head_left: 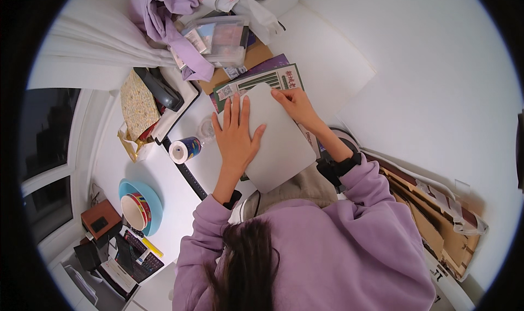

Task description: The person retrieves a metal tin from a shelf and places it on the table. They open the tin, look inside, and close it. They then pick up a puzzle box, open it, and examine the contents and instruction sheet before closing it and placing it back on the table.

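A flat grey panel [282, 147] with rounded corners lies in front of me at a slant; whether it is a closed laptop or a mat I cannot tell. Resting on its left part is my left hand [238, 133], palm down with the fingers spread. My right hand [297, 106] pinches the panel's far right edge, thumb on top and the other fingers curled. Under the panel's far end shows a green-bordered printed package [292, 77] bearing writing and a printed code. Just left of my left hand are a clear plastic cup [206, 129] and a roll of tape [186, 149].
Beyond stand a clear plastic box [227, 41], a cardboard piece [258, 55] and a lilac garment [163, 12]. At left are a black stapler [161, 91], a blue basin [157, 200] holding a paper bucket [134, 212], and a keyboard [143, 262]. Flattened cardboard [421, 229] leans at right.
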